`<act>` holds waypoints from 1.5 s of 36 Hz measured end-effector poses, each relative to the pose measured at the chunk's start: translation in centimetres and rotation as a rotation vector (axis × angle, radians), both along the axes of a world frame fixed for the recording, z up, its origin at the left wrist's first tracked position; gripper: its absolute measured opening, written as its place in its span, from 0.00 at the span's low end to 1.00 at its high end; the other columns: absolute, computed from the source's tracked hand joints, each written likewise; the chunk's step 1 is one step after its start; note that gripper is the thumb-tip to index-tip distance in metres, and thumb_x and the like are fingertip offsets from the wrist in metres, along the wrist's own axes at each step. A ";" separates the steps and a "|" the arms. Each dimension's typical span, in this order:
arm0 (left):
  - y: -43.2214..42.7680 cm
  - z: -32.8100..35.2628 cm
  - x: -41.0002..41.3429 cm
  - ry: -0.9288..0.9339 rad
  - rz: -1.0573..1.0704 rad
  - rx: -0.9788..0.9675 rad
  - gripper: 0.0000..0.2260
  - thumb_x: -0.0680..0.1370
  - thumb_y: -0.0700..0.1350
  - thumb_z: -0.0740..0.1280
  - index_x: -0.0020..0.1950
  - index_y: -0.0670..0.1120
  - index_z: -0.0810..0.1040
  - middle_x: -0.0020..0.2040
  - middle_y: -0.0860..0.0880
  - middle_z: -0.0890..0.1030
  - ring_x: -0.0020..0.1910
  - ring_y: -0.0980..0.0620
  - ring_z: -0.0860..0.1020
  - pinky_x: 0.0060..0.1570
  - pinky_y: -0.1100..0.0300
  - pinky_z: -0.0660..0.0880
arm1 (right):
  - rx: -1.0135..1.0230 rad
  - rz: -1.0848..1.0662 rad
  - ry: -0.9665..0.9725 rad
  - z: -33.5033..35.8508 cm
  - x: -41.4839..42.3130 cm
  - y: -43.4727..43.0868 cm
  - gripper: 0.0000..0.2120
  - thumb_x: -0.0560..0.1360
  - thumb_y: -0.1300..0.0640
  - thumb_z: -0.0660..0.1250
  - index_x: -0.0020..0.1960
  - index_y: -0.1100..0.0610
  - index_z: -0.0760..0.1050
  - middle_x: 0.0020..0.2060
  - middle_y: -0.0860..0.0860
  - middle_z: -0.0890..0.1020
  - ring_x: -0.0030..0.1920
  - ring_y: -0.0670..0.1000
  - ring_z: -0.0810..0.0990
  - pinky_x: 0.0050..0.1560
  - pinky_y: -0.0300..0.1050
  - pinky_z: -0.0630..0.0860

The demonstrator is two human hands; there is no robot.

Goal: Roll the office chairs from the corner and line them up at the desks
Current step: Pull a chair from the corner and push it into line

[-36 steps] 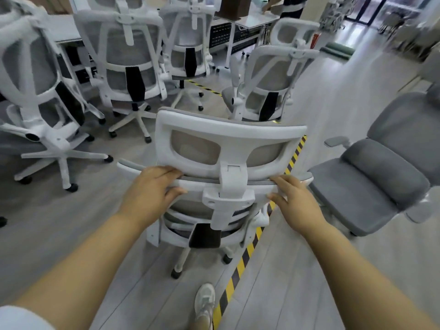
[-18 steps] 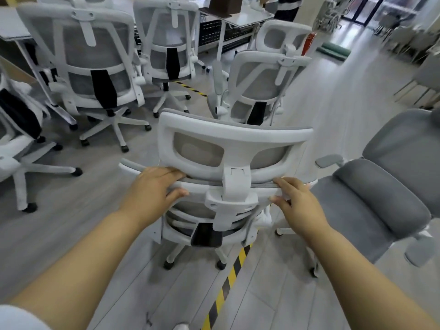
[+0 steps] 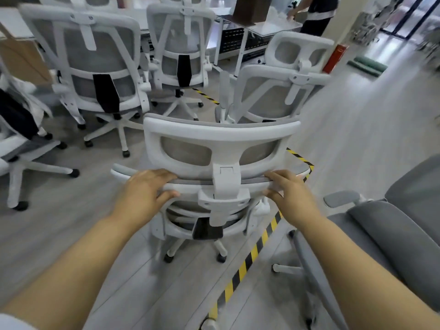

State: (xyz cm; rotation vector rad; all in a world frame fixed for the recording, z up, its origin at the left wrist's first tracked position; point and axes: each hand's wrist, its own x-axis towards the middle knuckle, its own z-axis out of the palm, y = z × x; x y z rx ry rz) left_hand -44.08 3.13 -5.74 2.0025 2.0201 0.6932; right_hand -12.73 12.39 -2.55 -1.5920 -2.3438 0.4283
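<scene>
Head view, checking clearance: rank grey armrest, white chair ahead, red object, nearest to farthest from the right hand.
1. Grey armrest, beside the right hand.
2. White chair ahead, mid-floor.
3. Red object, far back by pillar.

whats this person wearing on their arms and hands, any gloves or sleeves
No gloves: left hand and right hand are bare, no rings or watch visible. Both forearms are uncovered. A white sleeve edge shows high on the left arm.

Padded chair [image 3: 392,234] right of held chair [image 3: 221,148]
</scene>
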 end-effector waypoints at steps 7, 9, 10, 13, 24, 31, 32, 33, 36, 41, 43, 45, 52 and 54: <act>6.2 1.0 3.5 -0.024 0.055 0.008 0.23 0.71 0.60 0.64 0.57 0.45 0.80 0.56 0.47 0.81 0.54 0.44 0.76 0.56 0.53 0.69 | -0.075 0.026 -0.005 0.5 2.1 8.3 0.19 0.77 0.54 0.66 0.66 0.53 0.72 0.65 0.49 0.71 0.63 0.53 0.69 0.55 0.36 0.62; 7.6 1.5 4.5 -0.020 0.071 0.017 0.19 0.73 0.55 0.69 0.58 0.44 0.80 0.56 0.46 0.81 0.55 0.43 0.76 0.56 0.56 0.67 | -0.073 0.029 -0.016 0.2 2.7 10.0 0.19 0.77 0.53 0.66 0.66 0.53 0.72 0.65 0.49 0.71 0.63 0.54 0.69 0.58 0.40 0.64; 8.3 1.7 4.8 -0.021 0.077 0.025 0.17 0.73 0.52 0.70 0.58 0.44 0.79 0.56 0.46 0.81 0.55 0.44 0.76 0.55 0.58 0.66 | -0.073 0.030 -0.020 0.1 3.0 10.8 0.19 0.77 0.53 0.65 0.67 0.52 0.72 0.66 0.49 0.71 0.64 0.54 0.69 0.58 0.41 0.64; 10.2 2.1 5.1 -0.016 0.084 0.041 0.16 0.73 0.49 0.70 0.58 0.45 0.79 0.56 0.47 0.81 0.55 0.45 0.75 0.55 0.60 0.65 | -0.085 0.032 0.005 0.0 3.2 12.8 0.19 0.77 0.52 0.65 0.67 0.52 0.71 0.66 0.49 0.70 0.66 0.55 0.67 0.60 0.42 0.64; 13.5 2.4 4.4 -0.013 0.101 0.048 0.17 0.73 0.50 0.70 0.59 0.44 0.79 0.58 0.47 0.80 0.58 0.46 0.75 0.59 0.56 0.67 | -0.104 0.041 0.082 0.0 2.4 16.1 0.20 0.77 0.52 0.66 0.67 0.52 0.71 0.66 0.49 0.70 0.67 0.54 0.65 0.61 0.42 0.63; 13.9 2.5 4.9 0.066 0.137 -0.018 0.17 0.75 0.50 0.68 0.62 0.46 0.76 0.60 0.48 0.78 0.59 0.45 0.73 0.62 0.52 0.68 | -0.118 0.071 -0.003 0.9 2.1 16.5 0.22 0.78 0.52 0.63 0.70 0.53 0.67 0.69 0.50 0.67 0.68 0.52 0.64 0.67 0.46 0.61; 13.8 2.6 5.0 0.088 0.147 -0.036 0.18 0.75 0.49 0.68 0.63 0.46 0.75 0.61 0.48 0.77 0.60 0.45 0.72 0.63 0.52 0.67 | -0.119 0.082 -0.030 1.0 1.9 16.6 0.22 0.78 0.51 0.62 0.71 0.53 0.66 0.69 0.50 0.67 0.68 0.52 0.64 0.67 0.47 0.62; 13.6 2.6 5.1 0.107 0.156 -0.056 0.19 0.75 0.49 0.68 0.65 0.46 0.74 0.63 0.48 0.76 0.62 0.45 0.71 0.64 0.52 0.66 | -0.120 0.093 -0.064 1.2 1.9 16.7 0.23 0.78 0.50 0.62 0.72 0.53 0.65 0.70 0.49 0.66 0.68 0.53 0.64 0.66 0.48 0.64; 12.7 2.9 5.4 0.142 0.182 -0.120 0.23 0.75 0.48 0.67 0.69 0.47 0.69 0.68 0.48 0.71 0.67 0.46 0.66 0.68 0.53 0.62 | -0.117 0.130 -0.173 1.7 1.9 16.7 0.24 0.78 0.49 0.61 0.72 0.52 0.63 0.71 0.49 0.64 0.68 0.55 0.66 0.64 0.52 0.69; 10.7 4.1 6.6 0.175 0.220 -0.185 0.26 0.76 0.51 0.66 0.73 0.50 0.63 0.74 0.52 0.62 0.72 0.50 0.59 0.64 0.53 0.65 | -0.100 0.184 -0.294 2.8 2.5 16.0 0.27 0.77 0.48 0.62 0.73 0.52 0.60 0.71 0.50 0.64 0.67 0.54 0.68 0.58 0.50 0.71; 9.7 4.7 7.1 0.220 0.226 -0.209 0.24 0.76 0.52 0.66 0.71 0.50 0.66 0.73 0.53 0.63 0.70 0.49 0.61 0.60 0.52 0.69 | -0.077 0.195 -0.314 3.4 2.8 15.5 0.28 0.77 0.47 0.63 0.73 0.52 0.60 0.71 0.50 0.64 0.67 0.54 0.68 0.59 0.49 0.70; 8.7 5.0 7.4 0.252 0.230 -0.241 0.22 0.75 0.54 0.65 0.67 0.50 0.70 0.69 0.52 0.67 0.66 0.48 0.66 0.56 0.52 0.71 | -0.081 0.196 -0.317 4.1 3.1 14.7 0.27 0.76 0.47 0.63 0.72 0.52 0.61 0.70 0.51 0.66 0.65 0.54 0.70 0.59 0.50 0.71; 4.1 5.7 8.9 0.313 0.241 -0.502 0.17 0.75 0.59 0.63 0.61 0.54 0.73 0.59 0.51 0.75 0.54 0.49 0.73 0.43 0.56 0.69 | -0.210 0.201 -0.427 6.3 5.0 10.5 0.19 0.75 0.43 0.63 0.63 0.51 0.73 0.58 0.50 0.78 0.55 0.53 0.75 0.56 0.51 0.74; 2.5 5.8 9.3 0.321 0.245 -0.526 0.16 0.75 0.59 0.62 0.59 0.54 0.74 0.57 0.50 0.75 0.52 0.49 0.73 0.42 0.56 0.69 | -0.227 0.205 -0.465 6.7 5.6 8.7 0.23 0.75 0.42 0.63 0.67 0.51 0.69 0.61 0.49 0.76 0.59 0.53 0.74 0.59 0.49 0.72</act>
